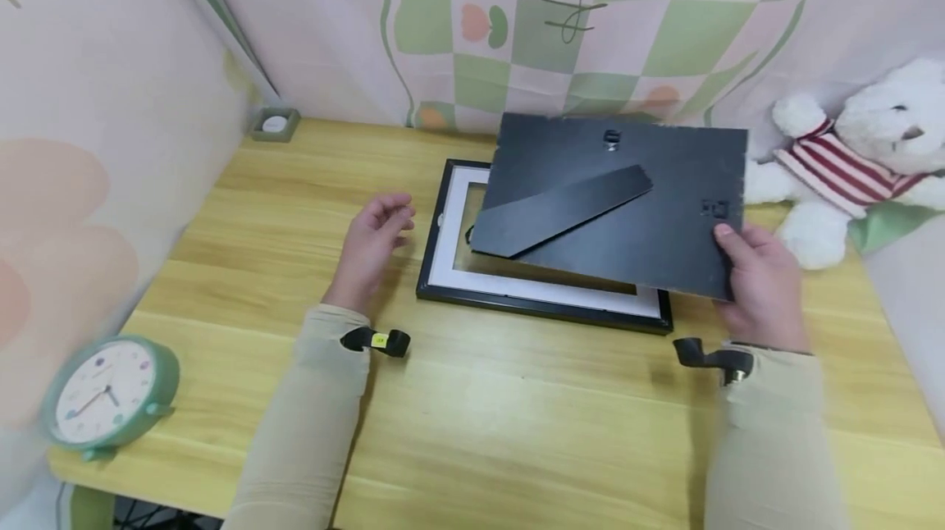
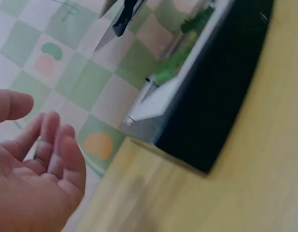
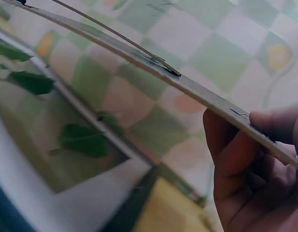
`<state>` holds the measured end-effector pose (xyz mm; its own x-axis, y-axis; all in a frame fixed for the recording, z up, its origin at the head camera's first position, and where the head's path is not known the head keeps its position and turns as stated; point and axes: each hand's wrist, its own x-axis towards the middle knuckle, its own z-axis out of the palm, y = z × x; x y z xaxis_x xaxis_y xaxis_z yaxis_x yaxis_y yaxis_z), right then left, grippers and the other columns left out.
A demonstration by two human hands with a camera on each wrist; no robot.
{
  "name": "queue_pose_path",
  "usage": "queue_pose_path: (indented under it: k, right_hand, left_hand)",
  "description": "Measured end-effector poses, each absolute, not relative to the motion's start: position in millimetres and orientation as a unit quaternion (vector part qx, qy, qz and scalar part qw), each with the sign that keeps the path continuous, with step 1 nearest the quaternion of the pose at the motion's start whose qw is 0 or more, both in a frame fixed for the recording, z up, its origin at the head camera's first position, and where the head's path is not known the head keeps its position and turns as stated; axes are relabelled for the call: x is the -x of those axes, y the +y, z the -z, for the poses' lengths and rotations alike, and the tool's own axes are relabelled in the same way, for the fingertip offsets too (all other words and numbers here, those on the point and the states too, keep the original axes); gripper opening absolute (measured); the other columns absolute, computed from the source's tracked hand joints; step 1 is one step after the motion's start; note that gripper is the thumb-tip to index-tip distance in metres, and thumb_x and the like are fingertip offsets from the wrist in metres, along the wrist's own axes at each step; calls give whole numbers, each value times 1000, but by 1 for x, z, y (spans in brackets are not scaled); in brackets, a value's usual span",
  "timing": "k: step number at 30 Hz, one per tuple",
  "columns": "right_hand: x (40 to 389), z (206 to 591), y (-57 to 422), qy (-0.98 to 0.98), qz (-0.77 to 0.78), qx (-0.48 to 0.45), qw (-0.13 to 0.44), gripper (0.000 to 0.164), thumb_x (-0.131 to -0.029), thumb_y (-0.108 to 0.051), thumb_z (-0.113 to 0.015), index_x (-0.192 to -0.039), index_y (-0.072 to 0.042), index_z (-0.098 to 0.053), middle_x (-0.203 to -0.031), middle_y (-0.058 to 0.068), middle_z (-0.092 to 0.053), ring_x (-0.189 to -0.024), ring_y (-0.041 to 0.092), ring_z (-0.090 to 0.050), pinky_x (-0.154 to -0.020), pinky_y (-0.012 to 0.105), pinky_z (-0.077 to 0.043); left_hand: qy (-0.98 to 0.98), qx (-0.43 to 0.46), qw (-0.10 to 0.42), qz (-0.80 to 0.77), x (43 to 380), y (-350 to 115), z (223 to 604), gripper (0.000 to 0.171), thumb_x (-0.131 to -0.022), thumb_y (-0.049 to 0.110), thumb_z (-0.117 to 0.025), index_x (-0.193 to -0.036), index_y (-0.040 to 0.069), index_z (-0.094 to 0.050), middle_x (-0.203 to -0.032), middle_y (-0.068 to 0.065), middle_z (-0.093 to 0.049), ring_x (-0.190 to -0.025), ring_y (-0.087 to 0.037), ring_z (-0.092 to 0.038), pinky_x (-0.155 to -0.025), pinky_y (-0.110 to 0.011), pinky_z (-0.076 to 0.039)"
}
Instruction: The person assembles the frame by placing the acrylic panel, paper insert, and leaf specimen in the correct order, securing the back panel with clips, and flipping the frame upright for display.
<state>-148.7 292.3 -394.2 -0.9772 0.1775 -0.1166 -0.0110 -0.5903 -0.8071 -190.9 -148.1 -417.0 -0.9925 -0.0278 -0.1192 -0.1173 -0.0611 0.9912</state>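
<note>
My right hand [image 1: 764, 284] pinches the right edge of a black picture frame backing board [image 1: 679, 202], thumb on top and fingers beneath. A flat easel stand [image 1: 583, 210] and small metal hangers show on the board's face. Tilted, the board hovers over a black picture frame [image 1: 546, 312] lying on the table and hides much of it. Inside the frame is a white mat [image 1: 446, 243]; green leaves [image 3: 83, 140] show within its opening in the right wrist view. My left hand [image 1: 372, 247] is held just left of the frame, its fingers loosely bent around nothing.
A green alarm clock [image 1: 111, 395] stands at the table's left front. A small square holder [image 1: 275, 125] sits in the back left corner. A white teddy bear [image 1: 819, 243] in a striped shirt sits at the right back. A checkered curtain [image 1: 546, 46] hangs behind the wooden table [image 1: 487, 423].
</note>
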Motion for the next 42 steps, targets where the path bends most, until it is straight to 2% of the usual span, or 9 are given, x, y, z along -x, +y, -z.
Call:
queue_pose_path:
  k: [5, 12, 25, 31, 32, 35, 38, 39, 42]
  right_hand:
    - [152, 402, 275, -503, -857, 110, 3, 8, -98, -6, -64, -100, -1, -71, -86, 11, -75, -70, 22, -74, -59, 35, -59]
    - [154, 407, 258, -547, -828, 123, -23, 8, -97, -10, -67, -97, -4, -71, -82, 8, -75, -67, 20, -74, -57, 32, -59]
    - [158, 413, 248, -544, -822, 162, -37, 9, -98, -12, -65, -98, -6, -72, -85, 6, -75, -70, 18, -74, -61, 29, -59]
    - [158, 412, 245, -579, -798, 163, -45, 12, -99, -16, -65, -108, -9, -71, -90, 3, -76, -74, 16, -74, -63, 29, -59]
    - [158, 412, 245, -592, -789, 156, -46, 21, -99, -16, -65, -118, -8, -68, -92, 1, -76, -75, 15, -74, -63, 29, -59]
    - [159, 413, 243, -668, -730, 136, -48, 51, -101, -21, -61, -148, -7, -46, -123, 15, -67, -83, 7, -71, -68, 23, -58]
    - [160, 415, 242, -781, -613, 115, -26, 70, -102, -30, -57, -159, -5, -23, -142, 24, -50, -90, 0, -63, -71, 15, -54]
    - [160, 415, 243, -816, -566, 112, -16, 69, -102, -33, -56, -158, -6, -26, -147, 26, -45, -92, 0, -59, -72, 13, -51]
    - [159, 416, 248, -884, -457, 98, 9, 61, -102, -36, -54, -153, -5, -41, -139, 22, -52, -90, 7, -53, -68, 14, -46]
  left_hand:
    - [727, 56, 74, -681, 192, -148, 426, 41, -100, 11, -59, -139, 2, -51, -130, -16, -54, -110, -26, -55, -94, -41, -50]
    - [803, 14, 133, -581, 195, -147, 436, 52, -100, 18, -62, -148, 8, -44, -141, -13, -53, -123, -29, -55, -96, -42, -51]
    - [855, -18, 123, -503, 194, -144, 439, 50, -103, 38, -56, -144, 10, -52, -132, -8, -60, -120, -26, -55, -103, -45, -44]
    - [849, -26, 138, -510, 196, -144, 440, 58, -96, 30, -70, -145, 8, -48, -134, -10, -58, -119, -25, -57, -101, -43, -47]
    - [851, -27, 139, -506, 197, -144, 441, 60, -95, 27, -72, -146, 8, -48, -135, -10, -57, -119, -25, -57, -102, -42, -47]
    - [858, -30, 136, -494, 197, -143, 441, 60, -94, 22, -73, -146, 7, -47, -137, -10, -56, -119, -25, -58, -102, -42, -47]
    - [863, -33, 133, -486, 196, -142, 441, 60, -94, 20, -73, -146, 7, -46, -139, -10, -54, -120, -26, -58, -104, -43, -45]
    - [865, -33, 132, -484, 196, -142, 441, 60, -94, 20, -73, -146, 7, -46, -139, -10, -53, -120, -26, -57, -104, -43, -45]
    - [867, -37, 128, -480, 195, -142, 442, 60, -94, 20, -73, -146, 7, -45, -140, -10, -52, -120, -26, -57, -104, -43, -45]
